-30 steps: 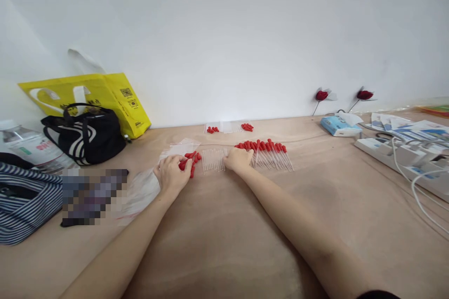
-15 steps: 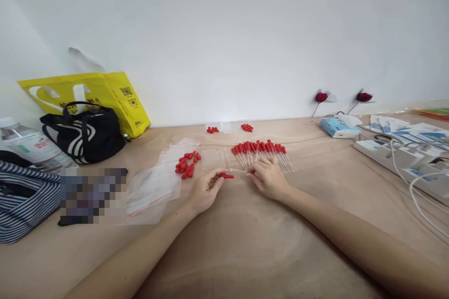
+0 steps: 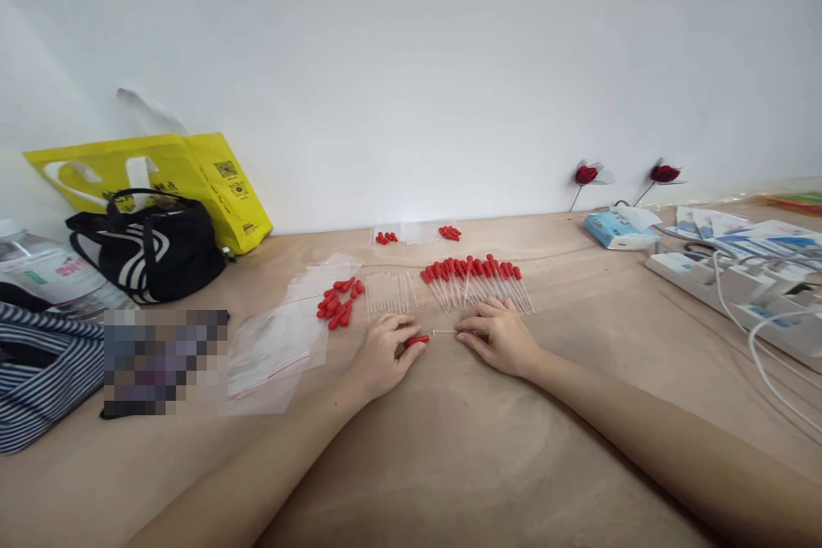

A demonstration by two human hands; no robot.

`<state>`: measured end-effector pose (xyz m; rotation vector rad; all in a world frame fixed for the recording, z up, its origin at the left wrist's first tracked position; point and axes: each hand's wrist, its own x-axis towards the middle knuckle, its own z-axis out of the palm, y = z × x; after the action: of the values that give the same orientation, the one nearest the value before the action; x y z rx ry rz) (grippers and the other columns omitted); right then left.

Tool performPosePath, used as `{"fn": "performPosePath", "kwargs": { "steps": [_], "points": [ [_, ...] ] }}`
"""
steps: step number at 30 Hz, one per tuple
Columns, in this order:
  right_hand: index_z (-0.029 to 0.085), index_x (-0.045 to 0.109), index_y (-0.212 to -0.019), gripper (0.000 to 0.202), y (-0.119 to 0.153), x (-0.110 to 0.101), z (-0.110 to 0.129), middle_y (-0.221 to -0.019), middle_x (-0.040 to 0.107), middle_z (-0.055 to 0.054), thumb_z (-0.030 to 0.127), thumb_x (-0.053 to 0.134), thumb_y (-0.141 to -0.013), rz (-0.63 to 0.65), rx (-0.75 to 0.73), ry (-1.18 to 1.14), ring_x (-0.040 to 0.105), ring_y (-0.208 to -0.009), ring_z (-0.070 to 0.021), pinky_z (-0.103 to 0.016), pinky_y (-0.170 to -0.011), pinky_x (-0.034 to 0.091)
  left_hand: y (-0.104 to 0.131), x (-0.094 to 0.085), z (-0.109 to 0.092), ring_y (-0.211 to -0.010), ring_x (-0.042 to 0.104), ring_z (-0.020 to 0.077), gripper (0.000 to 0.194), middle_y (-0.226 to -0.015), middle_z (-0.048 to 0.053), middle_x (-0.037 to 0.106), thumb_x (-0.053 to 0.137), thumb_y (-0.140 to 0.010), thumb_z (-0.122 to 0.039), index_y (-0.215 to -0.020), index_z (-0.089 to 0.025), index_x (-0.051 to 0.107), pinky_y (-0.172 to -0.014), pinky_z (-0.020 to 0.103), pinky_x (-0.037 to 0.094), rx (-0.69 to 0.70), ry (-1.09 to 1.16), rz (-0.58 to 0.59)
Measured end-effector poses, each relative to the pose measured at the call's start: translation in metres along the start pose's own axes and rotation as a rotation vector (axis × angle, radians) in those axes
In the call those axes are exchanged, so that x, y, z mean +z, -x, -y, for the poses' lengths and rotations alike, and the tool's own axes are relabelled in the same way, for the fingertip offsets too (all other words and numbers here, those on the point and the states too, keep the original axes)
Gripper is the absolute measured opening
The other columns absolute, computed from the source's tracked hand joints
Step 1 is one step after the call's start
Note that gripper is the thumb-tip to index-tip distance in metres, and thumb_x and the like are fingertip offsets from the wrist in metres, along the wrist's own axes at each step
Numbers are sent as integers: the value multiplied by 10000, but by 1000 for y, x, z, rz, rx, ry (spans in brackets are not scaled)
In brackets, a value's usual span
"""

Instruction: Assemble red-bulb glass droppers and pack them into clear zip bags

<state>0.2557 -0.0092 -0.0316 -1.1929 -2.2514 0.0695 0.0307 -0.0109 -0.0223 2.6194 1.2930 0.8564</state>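
Observation:
Between thumb and fingers, my left hand [image 3: 387, 357] pinches a red rubber dropper bulb [image 3: 416, 341]. My right hand [image 3: 499, 337] grips a thin clear dropper tube [image 3: 444, 331], whose end points left at the bulb with a small gap between them. Loose red bulbs [image 3: 339, 302] lie in a heap beyond my left hand. Beside them is a row of bare clear tubes [image 3: 389, 293]. Behind my right hand, several droppers with red bulbs fitted [image 3: 473, 274] lie side by side.
Clear zip bags [image 3: 281, 351] overlap on the left. Against the wall lie bags holding red bulbs [image 3: 420, 233]. A black bag [image 3: 151, 244] and a yellow bag [image 3: 247, 197] stand back left. On the right are a tissue pack [image 3: 620, 229] and a power strip [image 3: 738, 300] with white cables.
Both hands have come slightly nearer to me and lower. The bulb and the tube end now line up closely, and the tube is clear of the row behind.

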Motion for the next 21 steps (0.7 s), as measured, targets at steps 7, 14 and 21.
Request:
{"fn": "performPosePath", "kwargs": {
  "steps": [7, 14, 21],
  "points": [
    [207, 592, -726, 102, -4, 7, 5, -787, 599, -18, 269, 536, -785, -11, 109, 55, 462, -802, -173, -311, -686, 231, -2, 1, -4, -867, 550, 183, 170, -881, 19, 649, 489, -817, -279, -844, -222, 647, -804, 373, 400, 28, -65, -37],
    [188, 534, -757, 99, 0, 7, 14, -750, 618, -3, 210, 457, -816, -50, 87, 84, 489, -772, -150, -346, -770, 189, 0, -2, -6, -854, 580, 158, 177, -869, -2, 663, 420, -853, -261, -872, -220, 591, -948, 420, 270, 24, -75, -21],
    [191, 558, -786, 108, 0, 5, 22, -743, 638, -3, 213, 458, -821, -60, 6, 27, 482, -760, -146, -340, -760, 196, -1, 0, -6, -825, 589, 155, 190, -868, 7, 663, 395, -862, -274, -873, -206, 572, -962, 434, 261, -17, -29, -14]
  ]
}}
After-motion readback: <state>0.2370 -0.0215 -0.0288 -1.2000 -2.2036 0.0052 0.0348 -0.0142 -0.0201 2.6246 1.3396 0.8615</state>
